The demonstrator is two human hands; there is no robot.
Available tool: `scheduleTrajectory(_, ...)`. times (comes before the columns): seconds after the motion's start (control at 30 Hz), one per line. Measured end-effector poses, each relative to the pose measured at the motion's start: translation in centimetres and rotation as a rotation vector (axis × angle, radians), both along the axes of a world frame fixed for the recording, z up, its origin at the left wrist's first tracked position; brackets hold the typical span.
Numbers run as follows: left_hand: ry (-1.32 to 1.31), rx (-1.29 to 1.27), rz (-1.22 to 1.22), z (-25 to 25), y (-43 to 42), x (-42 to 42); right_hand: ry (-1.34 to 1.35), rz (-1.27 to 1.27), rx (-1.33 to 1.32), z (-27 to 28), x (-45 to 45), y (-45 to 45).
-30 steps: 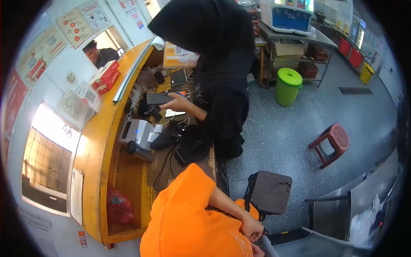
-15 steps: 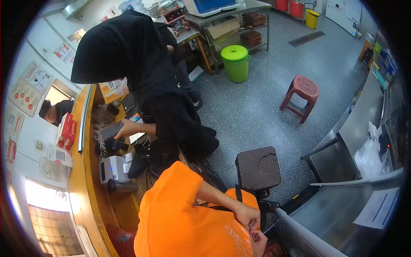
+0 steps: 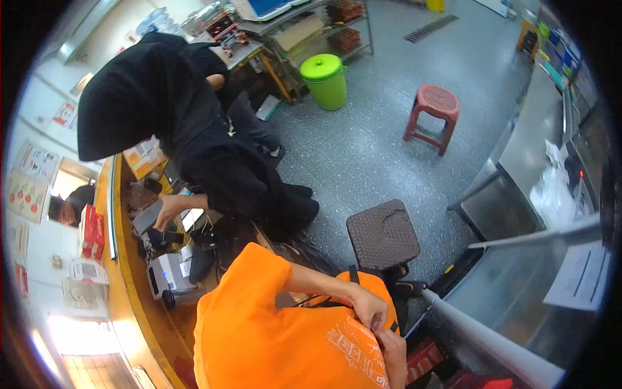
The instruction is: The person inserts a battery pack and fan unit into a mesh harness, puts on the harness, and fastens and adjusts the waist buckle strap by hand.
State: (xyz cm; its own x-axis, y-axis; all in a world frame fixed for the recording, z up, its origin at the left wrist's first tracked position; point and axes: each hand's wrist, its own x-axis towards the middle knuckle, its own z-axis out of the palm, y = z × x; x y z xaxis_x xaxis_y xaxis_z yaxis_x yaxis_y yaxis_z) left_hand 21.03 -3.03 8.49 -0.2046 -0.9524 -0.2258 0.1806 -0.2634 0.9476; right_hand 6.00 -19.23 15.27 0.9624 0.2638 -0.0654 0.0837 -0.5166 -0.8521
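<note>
My left hand reaches across the front of my orange shirt, fingers bent into a pinch. My right hand meets it from below, its fingers closed too. The two hands are together against the lower front of the shirt, near white printed lettering. Whatever lies between the fingertips is too small or hidden to make out. A black strap crosses the orange cloth just above my left hand.
A co-worker in black stands ahead left, holding a flat grey object over a wooden counter. A brown woven-top stool is in front, a red stool and green bin farther off. Metal equipment stands right.
My view has shifted, so the room's things sit farther left and mostly higher. My hands stay together at the shirt, with the fingers slightly rearranged. The co-worker still holds the grey object.
</note>
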Motion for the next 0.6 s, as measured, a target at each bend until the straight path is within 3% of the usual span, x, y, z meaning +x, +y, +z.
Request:
scheduleTrajectory(0.03, -0.041, -0.057, -0.036, -0.2, -0.2, 0.2, -0.020, 0.030, -0.037, -0.1, 0.2, 0.0)
scheduleTrajectory(0.07, -0.076, 0.073, -0.138, 3.9, -0.6, 1.8, 0.062, 0.036, -0.040, 0.6, 0.4, 0.2)
scheduleTrajectory(0.17, 0.006, -0.009, -0.151, 0.9, -0.9, 0.6, 0.127, -0.061, 0.002, -1.6, -1.2, 0.2)
scheduleTrajectory(0.2, 0.029, 0.077, -0.161, 1.6, -0.9, 0.5, 0.182, -0.141, 0.061, -1.4, -1.4, 0.5)
scheduleTrajectory(0.3, -0.136, 0.018, -0.154, 3.2, -1.0, 0.6, 0.186, -0.284, 0.225, -1.2, -2.5, -0.1)
scheduleTrajectory(0.37, -0.120, -0.046, -0.095, 2.1, -0.5, 0.2, 0.186, -0.203, 0.182, 0.4, -2.3, -1.8)
scheduleTrajectory(0.47, -0.202, 0.022, -0.072, 3.2, -1.0, 1.0, 0.094, -0.276, 0.106, 0.9, -4.1, -1.7)
scheduleTrajectory(0.6, -0.066, 0.379, 0.036, 4.5, -1.7, 0.9, 0.133, -0.370, -0.029, 1.8, -5.6, -0.1)
